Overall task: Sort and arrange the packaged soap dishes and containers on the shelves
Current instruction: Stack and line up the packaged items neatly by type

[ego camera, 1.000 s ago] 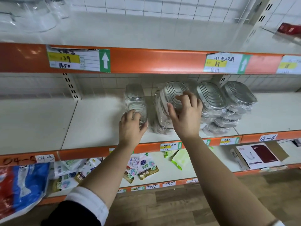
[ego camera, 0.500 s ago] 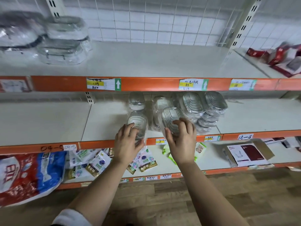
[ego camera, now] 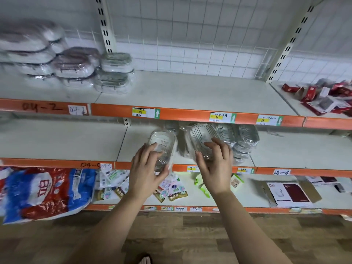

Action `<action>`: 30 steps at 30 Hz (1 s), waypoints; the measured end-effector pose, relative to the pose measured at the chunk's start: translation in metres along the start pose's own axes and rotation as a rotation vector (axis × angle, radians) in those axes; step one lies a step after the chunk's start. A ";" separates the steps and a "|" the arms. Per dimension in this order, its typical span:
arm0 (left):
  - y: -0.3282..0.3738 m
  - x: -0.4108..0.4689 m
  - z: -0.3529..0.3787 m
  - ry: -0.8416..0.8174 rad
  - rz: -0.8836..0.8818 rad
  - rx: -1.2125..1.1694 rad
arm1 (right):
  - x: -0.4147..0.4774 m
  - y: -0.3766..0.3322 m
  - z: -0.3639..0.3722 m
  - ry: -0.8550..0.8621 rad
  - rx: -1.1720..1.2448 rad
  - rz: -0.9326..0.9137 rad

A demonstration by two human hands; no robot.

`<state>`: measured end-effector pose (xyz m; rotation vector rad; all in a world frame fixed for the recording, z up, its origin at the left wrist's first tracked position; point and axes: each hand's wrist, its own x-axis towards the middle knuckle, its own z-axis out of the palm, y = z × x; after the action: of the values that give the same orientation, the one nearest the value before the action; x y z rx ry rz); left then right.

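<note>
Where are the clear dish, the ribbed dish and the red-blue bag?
clear dish (ego camera: pixel 162 141): head view, upper face.
ribbed dish (ego camera: pixel 202 136): head view, ribbed top.
red-blue bag (ego camera: pixel 47 204): head view, red middle.

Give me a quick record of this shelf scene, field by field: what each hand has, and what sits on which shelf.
Left hand: grips clear smooth plastic container at the middle shelf's front edge
Right hand: holds wrapped clear ribbed oval soap dish
Middle shelf: stack of wrapped ribbed soap dishes, right of both hands
Top shelf: blurred stacks of wrapped lidded dishes at left; red boxes far right
Bottom shelf: red-and-blue bag, small sachets, white-and-maroon box
</note>
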<state>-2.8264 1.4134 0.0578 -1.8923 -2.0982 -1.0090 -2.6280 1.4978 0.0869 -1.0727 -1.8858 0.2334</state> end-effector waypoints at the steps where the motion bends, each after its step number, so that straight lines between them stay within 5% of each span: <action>1: 0.001 0.004 -0.007 0.015 -0.002 0.003 | 0.005 -0.003 -0.001 0.011 0.012 -0.004; 8: -0.022 0.061 -0.048 0.106 0.010 0.089 | 0.053 -0.018 0.012 0.022 0.032 -0.031; 16: -0.071 0.137 -0.078 -0.095 -0.011 0.171 | 0.118 -0.033 0.050 -0.135 -0.053 -0.015; 23: -0.116 0.189 -0.076 -0.116 -0.082 0.063 | 0.163 -0.041 0.091 -0.196 -0.284 0.088; 30: -0.137 0.205 -0.065 -0.084 -0.045 0.047 | 0.193 -0.038 0.122 -0.380 -0.210 0.105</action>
<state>-3.0148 1.5501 0.1626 -1.9047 -2.1998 -0.8961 -2.7840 1.6527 0.1605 -1.3449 -2.2314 0.3228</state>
